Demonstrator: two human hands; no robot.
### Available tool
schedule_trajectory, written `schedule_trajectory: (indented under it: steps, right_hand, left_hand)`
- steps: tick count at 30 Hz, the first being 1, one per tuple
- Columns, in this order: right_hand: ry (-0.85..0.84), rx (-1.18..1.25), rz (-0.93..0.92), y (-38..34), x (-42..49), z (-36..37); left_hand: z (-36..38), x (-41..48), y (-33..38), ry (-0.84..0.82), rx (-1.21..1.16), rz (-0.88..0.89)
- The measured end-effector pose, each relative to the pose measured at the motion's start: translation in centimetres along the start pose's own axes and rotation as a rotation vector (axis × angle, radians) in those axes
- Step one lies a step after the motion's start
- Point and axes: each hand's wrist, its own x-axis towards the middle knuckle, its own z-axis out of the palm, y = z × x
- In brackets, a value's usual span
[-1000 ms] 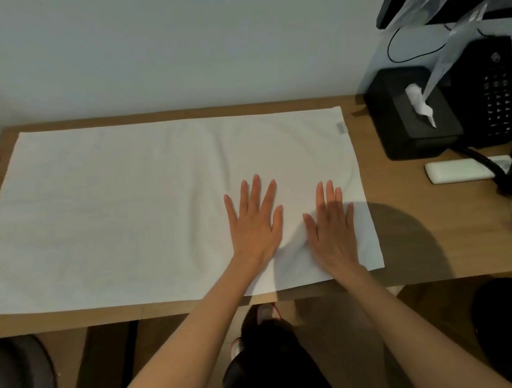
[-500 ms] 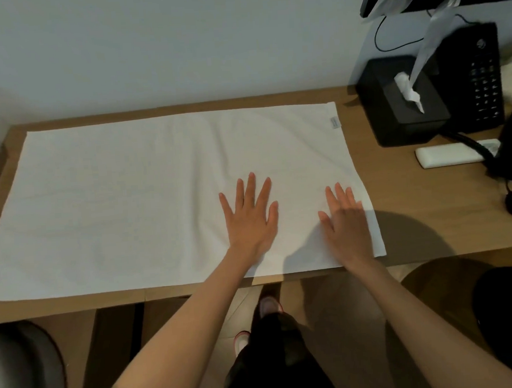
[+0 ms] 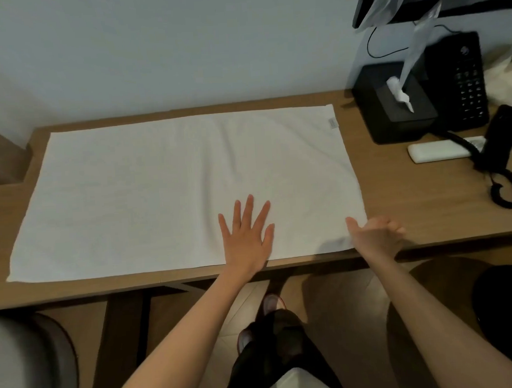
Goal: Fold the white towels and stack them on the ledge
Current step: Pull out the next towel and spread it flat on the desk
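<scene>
The white towel (image 3: 159,193) lies spread flat and unfolded on the wooden counter (image 3: 414,202), its long edge running along the counter's near edge. The left hand (image 3: 247,239) presses flat on the towel close to that edge, fingers straight and splayed apart. The right hand (image 3: 374,236) sits at the towel's near right corner with its thumb over the cloth and fingers (image 3: 396,230) curled together; I cannot tell whether they actually pinch the corner.
</scene>
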Motion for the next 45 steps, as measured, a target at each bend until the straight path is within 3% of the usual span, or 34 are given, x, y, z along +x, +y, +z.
schedule_trajectory:
  steps: [3, 6, 9, 12, 18, 22, 34, 40, 45]
  right_hand:
    - [-0.158, 0.141, 0.06, -0.4, 0.4, -0.5]
    - [-0.275, 0.671, 0.071, -1.5, -0.1, -1.7]
    - [-0.222, 0.906, -0.023, -3.4, -1.4, -3.6]
    - [-0.178, 0.998, -0.157, -6.0, -2.8, -5.1]
    - [-0.22, 1.02, -0.421, -14.5, -5.2, -7.2]
    - [-0.345, 1.06, -0.555, -20.6, -7.5, -8.0]
    - [-0.622, 1.008, -0.849, -36.7, -21.9, -4.1]
    - [-0.758, 0.868, -0.839, -39.4, -29.5, 3.2]
    - [-0.859, 0.801, -0.689, -38.9, -32.6, 8.8]
  left_hand:
    - [0.2, 0.4, -0.1, -0.029, -0.006, 0.007]
    - [-0.1, 0.7, -0.3, -0.09, -0.022, 0.03]
    - [-1.5, 0.9, -1.1, -0.129, -0.17, 0.075]
    - [-3.7, 0.4, -2.2, 0.002, -0.408, 0.031]
    - [-7.8, -1.1, -6.2, 0.247, -0.521, -0.185]
    - [-10.2, -3.0, -11.0, 0.409, -0.581, -0.417]
    - [-14.3, -10.4, -26.8, 0.516, -0.585, -0.881]
    - [-15.0, -12.1, -34.4, 0.327, -0.642, -1.103]
    - [-14.2, -12.0, -37.5, 0.22, -0.741, -1.093]
